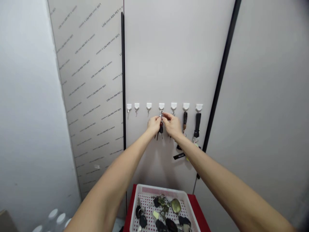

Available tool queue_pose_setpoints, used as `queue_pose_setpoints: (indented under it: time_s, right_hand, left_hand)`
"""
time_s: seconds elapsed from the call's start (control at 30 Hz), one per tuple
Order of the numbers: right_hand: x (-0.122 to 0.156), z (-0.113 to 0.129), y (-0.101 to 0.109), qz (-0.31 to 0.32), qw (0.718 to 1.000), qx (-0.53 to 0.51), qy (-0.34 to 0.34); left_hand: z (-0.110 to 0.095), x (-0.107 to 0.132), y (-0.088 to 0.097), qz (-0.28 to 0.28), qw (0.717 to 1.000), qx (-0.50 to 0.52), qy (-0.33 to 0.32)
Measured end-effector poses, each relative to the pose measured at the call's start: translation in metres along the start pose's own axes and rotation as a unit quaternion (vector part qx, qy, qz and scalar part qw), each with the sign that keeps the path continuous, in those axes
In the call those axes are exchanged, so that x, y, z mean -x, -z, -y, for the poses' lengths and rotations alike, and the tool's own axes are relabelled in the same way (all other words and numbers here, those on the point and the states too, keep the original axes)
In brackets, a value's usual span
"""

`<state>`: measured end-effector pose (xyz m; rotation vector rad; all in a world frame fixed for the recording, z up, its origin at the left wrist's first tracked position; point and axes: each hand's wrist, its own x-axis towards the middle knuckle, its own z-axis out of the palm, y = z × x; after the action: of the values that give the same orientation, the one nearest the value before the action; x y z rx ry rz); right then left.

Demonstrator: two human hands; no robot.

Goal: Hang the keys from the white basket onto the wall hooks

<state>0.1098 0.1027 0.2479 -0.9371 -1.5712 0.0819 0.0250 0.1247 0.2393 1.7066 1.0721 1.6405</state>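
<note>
Both hands meet at the middle of a row of white adhesive hooks [161, 105] on a pale door panel. My left hand [154, 124] is closed at the top of a bunch of keys [161, 129], whose dark heads and metal blades dangle below the fingers. My right hand [173, 126] pinches the same bunch from the other side, by its metal clip [161, 113] just under the hook. Whether the clip is on the hook cannot be made out. Right of my hand hang a black-and-brown strap keychain [185, 120] and a black strap keychain [198, 124].
Below, a white perforated basket [164, 188] holds several keys and fobs on a red surface [198, 212]. Long black handles [123, 80] edge the panel. Bottles with white caps [60, 218] stand at lower left. A black tag [179, 156] hangs near my right forearm.
</note>
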Motion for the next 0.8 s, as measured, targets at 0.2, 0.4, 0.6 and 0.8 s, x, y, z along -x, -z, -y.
queue_pose_setpoints:
  time_s: [0.2, 0.4, 0.6, 0.8]
  right_hand:
    - [-0.010, -0.010, -0.006, 0.015, 0.995, 0.098, -0.005]
    - [0.012, -0.013, 0.001, 0.041, 0.989, 0.135, 0.053]
    - [0.088, -0.035, 0.019, 0.133, 0.983, 0.124, 0.038]
    - [0.196, -0.083, 0.031, 0.365, 0.912, 0.160, -0.098]
  left_hand:
    - [0.007, -0.012, -0.010, -0.014, 0.999, 0.018, 0.039]
    - [0.033, 0.002, -0.003, -0.037, 0.996, 0.018, 0.074]
    - [0.083, 0.077, 0.012, 0.012, 0.986, 0.015, 0.163]
    - [0.133, 0.191, 0.006, 0.203, 0.961, -0.009, 0.190]
